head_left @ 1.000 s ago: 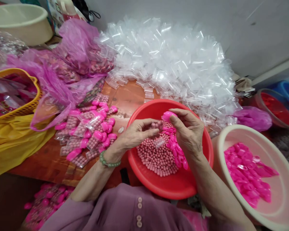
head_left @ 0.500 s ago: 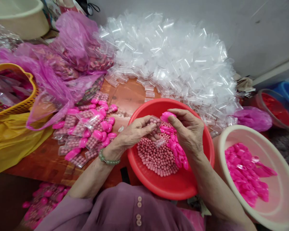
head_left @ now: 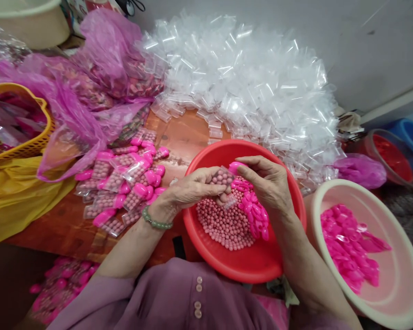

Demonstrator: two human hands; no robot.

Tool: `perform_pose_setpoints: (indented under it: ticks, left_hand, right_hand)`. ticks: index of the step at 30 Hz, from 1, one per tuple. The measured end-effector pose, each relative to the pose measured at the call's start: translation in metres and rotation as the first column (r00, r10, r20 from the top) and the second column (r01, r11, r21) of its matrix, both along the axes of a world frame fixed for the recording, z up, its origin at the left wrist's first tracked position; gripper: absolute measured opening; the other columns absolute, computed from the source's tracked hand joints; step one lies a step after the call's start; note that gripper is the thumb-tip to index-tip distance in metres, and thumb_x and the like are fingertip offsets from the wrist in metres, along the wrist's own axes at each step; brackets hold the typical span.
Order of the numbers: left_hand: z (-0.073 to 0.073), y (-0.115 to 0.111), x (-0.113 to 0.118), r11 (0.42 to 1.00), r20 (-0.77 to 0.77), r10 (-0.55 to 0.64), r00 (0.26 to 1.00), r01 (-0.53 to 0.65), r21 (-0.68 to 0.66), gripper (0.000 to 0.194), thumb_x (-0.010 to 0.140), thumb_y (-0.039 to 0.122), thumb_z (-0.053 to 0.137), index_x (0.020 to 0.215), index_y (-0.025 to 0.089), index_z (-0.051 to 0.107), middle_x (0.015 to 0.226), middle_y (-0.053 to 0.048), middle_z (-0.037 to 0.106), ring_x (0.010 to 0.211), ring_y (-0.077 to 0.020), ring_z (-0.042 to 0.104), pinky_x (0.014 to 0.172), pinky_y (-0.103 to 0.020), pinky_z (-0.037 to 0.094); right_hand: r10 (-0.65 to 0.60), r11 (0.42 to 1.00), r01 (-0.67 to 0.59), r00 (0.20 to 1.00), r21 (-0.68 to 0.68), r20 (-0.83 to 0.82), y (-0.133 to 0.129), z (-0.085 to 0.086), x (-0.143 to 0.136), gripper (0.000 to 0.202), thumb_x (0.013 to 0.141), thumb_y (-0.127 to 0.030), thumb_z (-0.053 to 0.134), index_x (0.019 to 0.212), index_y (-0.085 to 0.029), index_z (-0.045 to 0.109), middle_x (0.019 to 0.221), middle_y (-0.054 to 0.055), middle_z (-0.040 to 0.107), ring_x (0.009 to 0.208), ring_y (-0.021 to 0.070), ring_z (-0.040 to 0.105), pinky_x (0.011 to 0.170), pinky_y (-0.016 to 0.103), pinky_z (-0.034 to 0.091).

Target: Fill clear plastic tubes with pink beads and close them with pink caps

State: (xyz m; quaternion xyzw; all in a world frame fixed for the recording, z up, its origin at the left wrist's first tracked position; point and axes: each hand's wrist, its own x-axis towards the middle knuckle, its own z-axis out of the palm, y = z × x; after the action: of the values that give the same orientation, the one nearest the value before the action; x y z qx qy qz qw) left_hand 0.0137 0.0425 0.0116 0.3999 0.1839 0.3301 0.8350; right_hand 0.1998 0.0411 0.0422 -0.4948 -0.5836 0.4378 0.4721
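Note:
My left hand (head_left: 196, 187) holds a clear container filled with pink beads (head_left: 222, 178) over the red basin (head_left: 223, 268). Between the thumb and fingers of my right hand (head_left: 266, 183) is a bright pink cap (head_left: 237, 167), close to the container's open end; whether the two touch is hard to tell. Loose pink beads (head_left: 225, 227) lie in the basin beneath my hands, with a heap of pink caps (head_left: 255, 214) beside them. Left of the basin, filled containers with pink caps (head_left: 124, 176) are piled on the orange table (head_left: 179, 137).
Behind the basin rises a large heap of clear containers (head_left: 248, 82). A cream tub (head_left: 399, 270) of pink parts stands at the right. At the left are a yellow basket (head_left: 27, 149), purple bags (head_left: 106, 50) and a yellow bag (head_left: 24, 197).
The bead-filled container has tilted and shifted slightly in my left hand. My right hand has moved a little left with the pink cap.

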Motion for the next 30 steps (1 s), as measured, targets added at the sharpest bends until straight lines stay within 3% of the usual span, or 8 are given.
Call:
perform_pose_setpoints:
  ticks: [4,8,14,16,19,22,26,30]
  left_hand:
    - [0.002,0.001,0.0,0.999,-0.028,-0.036,0.999,0.036,0.01,0.022,0.081,0.023,0.072,0.09,0.011,0.056,0.078,-0.001,0.059,0.066,-0.0083,0.059,0.064,-0.021,0.047]
    - [0.002,0.003,0.0,1.0,-0.064,-0.022,0.998,0.023,0.019,0.022,0.079,0.023,0.073,0.089,0.012,0.056,0.078,0.0,0.058,0.064,-0.0069,0.056,0.063,-0.022,0.045]
    - [0.003,0.004,0.001,1.0,-0.036,-0.009,0.999,0.009,-0.014,0.027,0.076,0.023,0.075,0.093,0.012,0.058,0.078,-0.002,0.061,0.065,-0.0087,0.059,0.063,-0.023,0.048]
    - [0.003,0.004,0.001,0.999,-0.028,-0.008,1.0,0.007,-0.041,0.027,0.075,0.019,0.074,0.095,0.012,0.058,0.079,-0.002,0.063,0.067,-0.0095,0.061,0.064,-0.022,0.05]
    - [0.003,0.004,0.0,0.996,-0.006,-0.014,1.0,0.013,-0.085,0.031,0.073,0.014,0.073,0.1,0.011,0.058,0.084,-0.005,0.065,0.072,-0.0118,0.065,0.069,-0.023,0.052]
    - [-0.001,0.006,-0.001,0.992,0.034,-0.014,0.999,0.018,-0.123,0.031,0.073,0.013,0.073,0.1,0.011,0.059,0.085,-0.005,0.065,0.075,-0.0126,0.066,0.071,-0.024,0.053]
    - [-0.006,0.008,0.0,0.986,0.085,-0.02,0.996,0.034,-0.162,0.016,0.082,0.021,0.069,0.089,0.01,0.059,0.085,-0.006,0.063,0.076,-0.012,0.064,0.075,-0.025,0.054]
    - [-0.008,0.008,0.001,0.988,0.11,-0.017,0.994,0.033,-0.149,0.019,0.085,0.027,0.069,0.088,0.01,0.06,0.084,-0.005,0.061,0.075,-0.0105,0.061,0.075,-0.024,0.053]
  right_hand:
    - [0.064,0.996,-0.072,0.99,0.056,0.125,0.001,0.004,0.005,0.015,0.077,-0.026,0.079,0.091,-0.023,0.076,0.086,0.0,0.077,0.08,0.0151,0.071,0.079,0.03,0.059]
    - [0.123,0.954,-0.205,0.932,0.219,0.34,0.005,0.008,0.016,0.012,0.08,-0.025,0.075,0.092,-0.024,0.076,0.089,0.002,0.077,0.082,0.017,0.071,0.08,0.032,0.058]
    - [-0.085,0.894,-0.195,0.811,0.404,0.579,0.006,0.003,0.024,0.011,0.083,-0.024,0.073,0.093,-0.026,0.076,0.093,0.004,0.078,0.087,0.021,0.072,0.082,0.038,0.056]
    - [-0.121,0.919,-0.086,0.867,0.384,0.483,0.003,0.001,0.019,0.012,0.082,-0.025,0.074,0.094,-0.026,0.076,0.093,0.003,0.078,0.087,0.0201,0.072,0.084,0.038,0.056]
    - [-0.138,0.971,0.097,0.973,0.217,0.187,-0.001,0.0,0.006,0.015,0.082,-0.029,0.075,0.097,-0.025,0.074,0.092,0.001,0.078,0.084,0.0174,0.073,0.082,0.035,0.059]
    - [-0.148,0.986,0.149,0.989,0.077,-0.016,-0.002,-0.003,-0.007,0.015,0.079,-0.03,0.077,0.093,-0.024,0.074,0.089,0.0,0.078,0.083,0.0157,0.073,0.081,0.033,0.059]
    - [-0.139,0.988,0.143,0.988,0.051,-0.07,-0.001,-0.007,-0.018,0.013,0.078,-0.03,0.078,0.088,-0.022,0.074,0.085,-0.001,0.076,0.08,0.0138,0.071,0.079,0.03,0.058]
    - [-0.19,0.979,0.191,0.982,0.071,-0.021,-0.001,-0.008,-0.024,0.014,0.079,-0.032,0.077,0.086,-0.021,0.072,0.083,0.0,0.074,0.079,0.014,0.069,0.078,0.031,0.057]
